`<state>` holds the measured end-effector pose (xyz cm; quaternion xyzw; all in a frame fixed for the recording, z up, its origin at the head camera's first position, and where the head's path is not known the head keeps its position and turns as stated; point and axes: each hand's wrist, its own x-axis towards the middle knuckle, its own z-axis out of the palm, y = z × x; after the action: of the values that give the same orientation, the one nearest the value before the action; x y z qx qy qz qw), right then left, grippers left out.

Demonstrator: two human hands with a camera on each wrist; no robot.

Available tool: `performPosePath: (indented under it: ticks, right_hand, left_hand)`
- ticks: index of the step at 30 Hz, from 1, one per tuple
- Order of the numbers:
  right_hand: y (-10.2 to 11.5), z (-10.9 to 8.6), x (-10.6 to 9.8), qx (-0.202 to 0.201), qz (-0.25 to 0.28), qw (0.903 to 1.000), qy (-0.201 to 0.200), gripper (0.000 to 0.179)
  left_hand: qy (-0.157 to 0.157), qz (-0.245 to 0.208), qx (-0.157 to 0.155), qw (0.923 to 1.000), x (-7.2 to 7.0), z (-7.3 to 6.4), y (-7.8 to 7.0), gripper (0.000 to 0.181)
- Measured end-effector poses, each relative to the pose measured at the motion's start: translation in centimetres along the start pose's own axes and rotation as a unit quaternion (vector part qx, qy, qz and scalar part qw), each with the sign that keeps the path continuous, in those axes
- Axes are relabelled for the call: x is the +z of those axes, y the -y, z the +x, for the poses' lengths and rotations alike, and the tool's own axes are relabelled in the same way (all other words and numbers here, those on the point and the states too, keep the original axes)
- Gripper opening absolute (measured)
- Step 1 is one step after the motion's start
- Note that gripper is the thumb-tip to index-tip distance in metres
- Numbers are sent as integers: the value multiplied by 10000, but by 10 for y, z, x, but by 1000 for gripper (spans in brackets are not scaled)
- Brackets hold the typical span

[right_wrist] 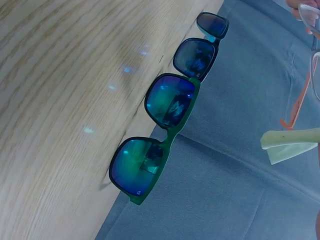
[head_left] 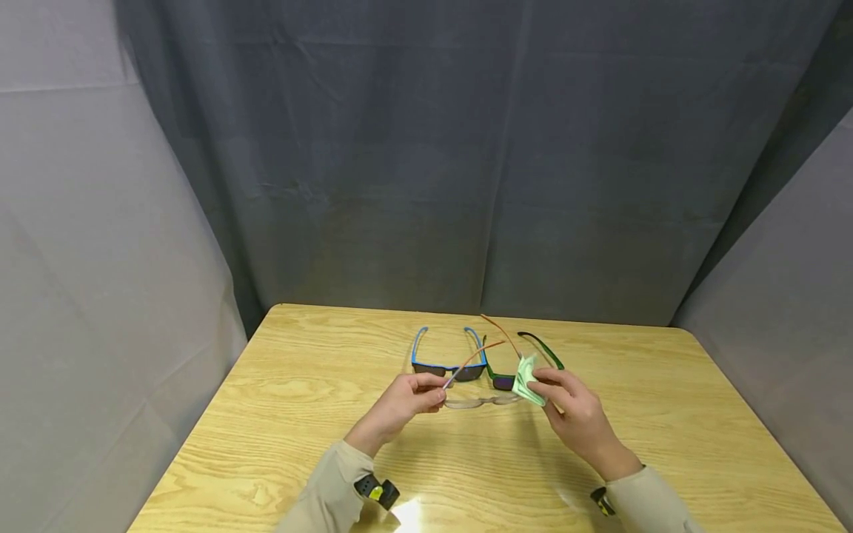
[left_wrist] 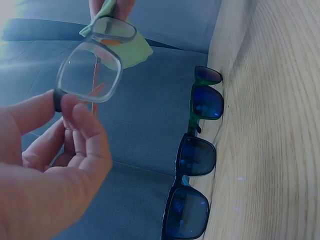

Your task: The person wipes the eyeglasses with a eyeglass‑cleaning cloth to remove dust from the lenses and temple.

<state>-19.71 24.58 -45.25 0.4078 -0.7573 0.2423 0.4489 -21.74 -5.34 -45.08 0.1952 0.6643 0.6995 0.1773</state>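
Observation:
My left hand (head_left: 406, 403) pinches a pair of clear-framed eyeglasses (left_wrist: 119, 75) at one end of the front, by the hinge. Their orange temples (head_left: 501, 326) stretch away toward the back of the table, and the glasses are held up above the wood. In my right hand (head_left: 578, 414) a folded pale green cloth (head_left: 528, 381) is gripped between thumb and fingers, around the other end of the glasses. Seen from the left wrist, the cloth (left_wrist: 131, 52) hangs behind the farther lens. Part of that end is hidden by the cloth.
Behind the hands, blue-framed sunglasses (head_left: 448, 370) stand on the wooden table (head_left: 300, 385) with temples pointing back. Right beside them are green-framed sunglasses (right_wrist: 167, 130), partly covered by the cloth in the head view. A dark grey curtain (head_left: 426, 163) hangs behind the table.

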Motion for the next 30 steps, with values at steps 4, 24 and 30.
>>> performPosePath:
  ticks: [4, 24, 30]
  right_hand:
    - [0, -2, 1, -125, -101, 9999, 62, 34]
    - [3, 2, 7, -146, -408, 9990, 56, 30]
    - [8, 6, 10, 161, -571, 9982, 52, 31]
  left_hand:
    - [121, 163, -9, 9998, -1, -1, 0, 29]
    - [-746, 1549, 587, 9834, 6, 6, 4, 15]
    - [-1166, 2002, 844, 9691, 7, 6, 5, 13]
